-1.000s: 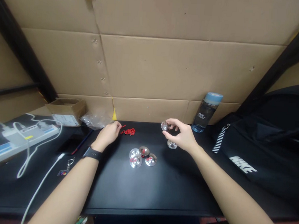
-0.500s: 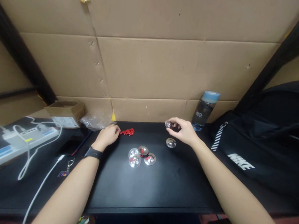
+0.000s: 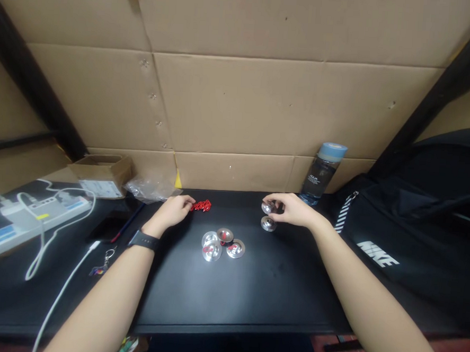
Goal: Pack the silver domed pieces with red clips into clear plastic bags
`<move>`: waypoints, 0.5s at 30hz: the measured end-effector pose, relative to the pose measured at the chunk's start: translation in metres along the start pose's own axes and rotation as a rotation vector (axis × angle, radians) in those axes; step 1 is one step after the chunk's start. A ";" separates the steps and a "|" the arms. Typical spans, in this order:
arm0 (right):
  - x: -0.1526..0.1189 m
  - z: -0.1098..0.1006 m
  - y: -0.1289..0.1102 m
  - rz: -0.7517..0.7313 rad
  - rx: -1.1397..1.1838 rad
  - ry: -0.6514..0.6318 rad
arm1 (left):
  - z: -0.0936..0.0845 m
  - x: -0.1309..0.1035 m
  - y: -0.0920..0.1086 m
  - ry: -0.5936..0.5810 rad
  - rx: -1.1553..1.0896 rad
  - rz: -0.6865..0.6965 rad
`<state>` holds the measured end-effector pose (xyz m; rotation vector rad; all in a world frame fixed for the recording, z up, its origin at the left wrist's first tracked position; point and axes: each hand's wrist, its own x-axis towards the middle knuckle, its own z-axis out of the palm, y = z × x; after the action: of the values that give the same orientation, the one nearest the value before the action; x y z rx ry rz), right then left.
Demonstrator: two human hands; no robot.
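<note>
- Right hand, right of centre in the frame, fingers curled and thumb bent, grasping a small, silvery, domed metal disc by its edge
- Just below that disc lies a second shiny round metal disc with a raised middle; whether the thumb touches it, I cannot tell
- Left hand, left of centre, fingers bent together with the tips at the near end of a bunched, thin red cord; whether they pinch it, I cannot tell
- Snug around the left wrist, a smooth dark watch band
- At the centre of the frame, lower than both hands, a cluster of four silvery domed metal discs, thin-rimmed and glossy, two overlapping at its left, with red pieces on some of them
- Under everything, a smooth black tabletop with a soft pale sheen
- Right of the right hand, a see-through cylindrical bottle with a pale blue lid, then a soft black fabric bag with white lettering
- Centre left, crinkled clear plastic beside an open brown cardboard box
- Across the top, creased brown cardboard
</note>
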<state>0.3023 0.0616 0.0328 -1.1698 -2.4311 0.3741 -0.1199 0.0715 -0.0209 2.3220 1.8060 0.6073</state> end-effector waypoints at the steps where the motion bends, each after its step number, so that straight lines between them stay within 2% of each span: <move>1: -0.001 -0.001 0.001 0.012 0.009 -0.069 | -0.001 0.000 0.002 0.007 -0.012 0.004; 4: -0.003 -0.002 0.003 0.054 0.018 -0.232 | -0.003 -0.002 0.010 0.049 -0.034 0.024; 7: -0.003 -0.001 0.005 0.081 0.047 -0.300 | -0.006 -0.007 0.027 0.081 -0.091 0.120; 9: -0.002 0.001 0.006 0.088 0.064 -0.318 | -0.009 -0.013 0.043 -0.001 -0.175 0.256; 11: -0.002 0.002 0.006 0.092 0.053 -0.323 | -0.011 -0.019 0.058 -0.148 -0.247 0.402; 15: -0.001 0.001 0.004 0.086 0.010 -0.319 | -0.007 -0.027 0.080 -0.313 -0.321 0.559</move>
<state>0.3051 0.0627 0.0298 -1.2983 -2.6466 0.6417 -0.0561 0.0230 0.0075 2.5041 0.8517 0.5075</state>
